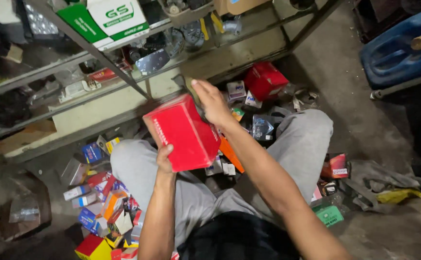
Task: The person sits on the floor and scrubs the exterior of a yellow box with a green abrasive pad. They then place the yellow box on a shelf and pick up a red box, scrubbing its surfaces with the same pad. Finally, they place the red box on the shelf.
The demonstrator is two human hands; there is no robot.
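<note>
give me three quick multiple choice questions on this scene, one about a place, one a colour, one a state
1. Where is the blue plastic can?
A. upper right, on the floor
B. on the top shelf
C. between the knees

2. What colour is the box held in both hands?
A. green
B. red
C. yellow

3. How is the left hand placed on the box?
A. flat on top
B. not touching it
C. gripping its lower edge from below

Answers:
1. A: it sits by the upper right corner, beside the shelving.
2. B: all its visible faces are red.
3. C: the thumb laps over the lower edge, while the right hand holds the far upper side.
</note>
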